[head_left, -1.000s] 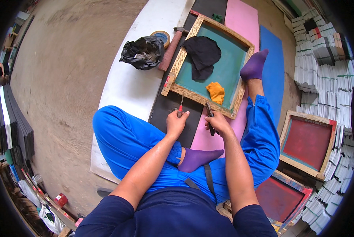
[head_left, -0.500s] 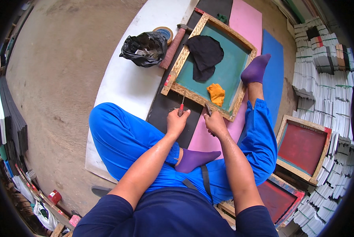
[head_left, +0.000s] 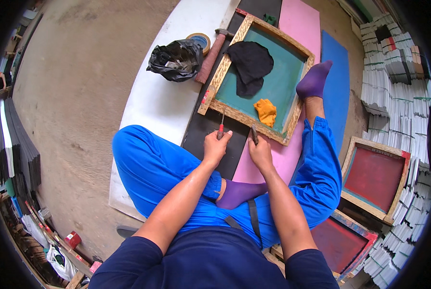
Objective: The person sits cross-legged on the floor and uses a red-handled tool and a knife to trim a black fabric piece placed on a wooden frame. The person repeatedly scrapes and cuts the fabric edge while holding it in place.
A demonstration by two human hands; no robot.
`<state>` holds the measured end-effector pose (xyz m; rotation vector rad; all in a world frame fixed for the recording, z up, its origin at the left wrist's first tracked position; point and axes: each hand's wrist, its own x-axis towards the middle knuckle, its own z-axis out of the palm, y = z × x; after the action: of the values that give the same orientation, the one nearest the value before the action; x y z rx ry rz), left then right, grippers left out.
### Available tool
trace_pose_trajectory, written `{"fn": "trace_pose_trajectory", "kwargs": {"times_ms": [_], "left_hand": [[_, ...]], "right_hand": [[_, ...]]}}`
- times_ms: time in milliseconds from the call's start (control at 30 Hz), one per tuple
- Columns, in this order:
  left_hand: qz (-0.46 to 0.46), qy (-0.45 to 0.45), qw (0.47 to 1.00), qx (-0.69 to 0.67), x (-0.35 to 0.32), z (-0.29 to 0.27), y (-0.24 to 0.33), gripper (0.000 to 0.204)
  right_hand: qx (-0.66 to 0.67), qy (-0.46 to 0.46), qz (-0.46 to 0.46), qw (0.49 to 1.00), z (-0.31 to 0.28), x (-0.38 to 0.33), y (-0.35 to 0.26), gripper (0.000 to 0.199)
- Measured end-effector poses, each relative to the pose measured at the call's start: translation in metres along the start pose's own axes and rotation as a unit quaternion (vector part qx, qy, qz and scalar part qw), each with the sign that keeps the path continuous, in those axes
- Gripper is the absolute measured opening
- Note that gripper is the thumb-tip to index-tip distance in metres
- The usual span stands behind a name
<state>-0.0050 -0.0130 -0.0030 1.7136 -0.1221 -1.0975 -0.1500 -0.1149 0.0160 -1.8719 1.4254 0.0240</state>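
My left hand (head_left: 217, 147) is closed round a red-handled screwdriver (head_left: 220, 130). Its thin shaft points away from me and reaches the near rail of a wooden screen frame (head_left: 238, 115) with green mesh. My right hand (head_left: 260, 153) grips a dark tool that looks like pliers (head_left: 254, 131), its head close to that same rail; the fingers hide most of its handles. On the mesh lie a black cloth (head_left: 250, 67) and a small crumpled yellow cloth (head_left: 266, 113).
Left of the frame are a hammer (head_left: 210, 60) with a wrapped handle, a tape roll (head_left: 202, 42) and a black plastic bag (head_left: 176, 60). My foot (head_left: 314, 82) rests against the frame's right side. A red-mesh frame (head_left: 375, 177) leans by paper stacks (head_left: 393, 125).
My right hand has turned slightly and shifted a little, with the dark tool now pointing more directly away from me. The left hand and screwdriver look almost unmoved. The view has shifted slightly.
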Motion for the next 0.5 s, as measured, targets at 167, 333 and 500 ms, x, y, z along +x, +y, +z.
{"fn": "trace_pose_trajectory", "kwargs": {"times_ms": [167,333,500], "left_hand": [[-0.038,-0.077,0.990,-0.113,-0.002,-0.011,0.006,0.028],[-0.070,-0.093,0.975,-0.189,0.005,-0.032,-0.001,0.021],[-0.082,-0.068,0.967,-0.231,0.003,-0.040,0.001,0.019]], "right_hand": [[0.136,-0.122,-0.047,0.982,0.020,-0.022,-0.002,0.034],[0.309,-0.315,0.035,0.897,0.016,-0.030,-0.036,0.029],[0.357,-0.374,0.066,0.854,0.017,-0.030,-0.032,0.032]]}}
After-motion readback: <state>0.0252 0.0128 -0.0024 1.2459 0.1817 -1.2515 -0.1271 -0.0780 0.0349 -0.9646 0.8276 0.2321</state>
